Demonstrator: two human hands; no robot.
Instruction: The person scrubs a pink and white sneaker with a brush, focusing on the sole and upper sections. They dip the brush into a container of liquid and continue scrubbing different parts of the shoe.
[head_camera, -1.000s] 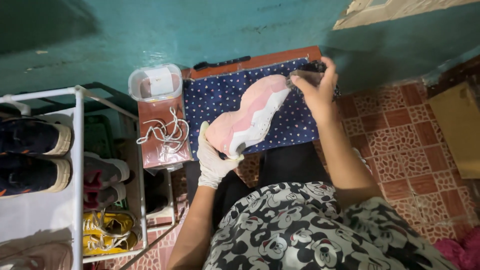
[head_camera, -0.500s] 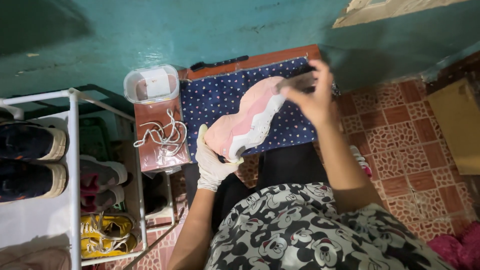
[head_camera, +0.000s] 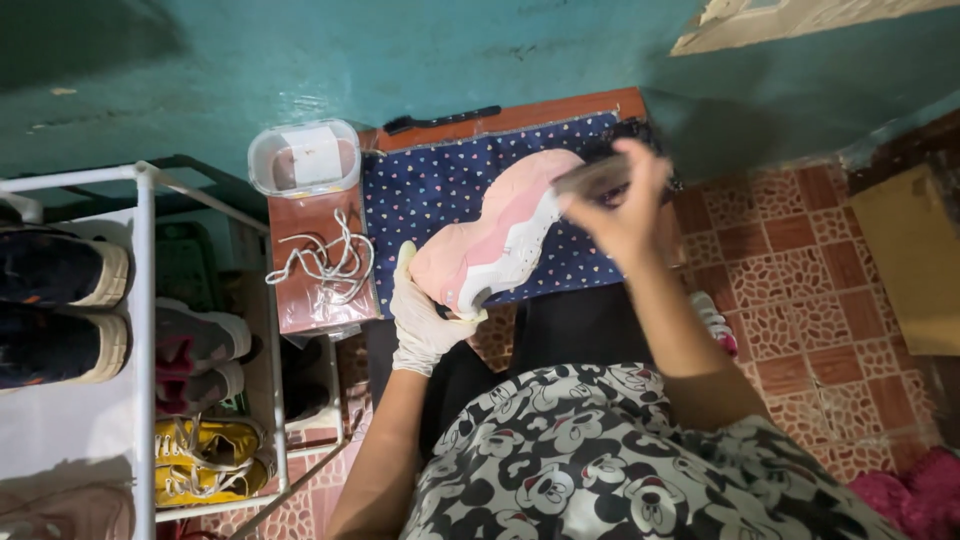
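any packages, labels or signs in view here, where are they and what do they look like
Plastic tub: on the brown side table left of the dotted cloth; clear, rounded rectangle, lid on.
Label: on the tub's lid; plain white rectangle, print too small to tell.
Cardboard: on the tiled floor at right; flat, tan.
No signs or screens.

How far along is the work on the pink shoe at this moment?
Done, by the look of it: the white laces lie loose on the small brown table, out of the shoe. In hand: the gloved left hand holds the pink shoe over the dotted blue cloth, and the bare right hand holds a blurred brush at its far end. Left: no shine or residue is discernible, so how much remains is unclear.
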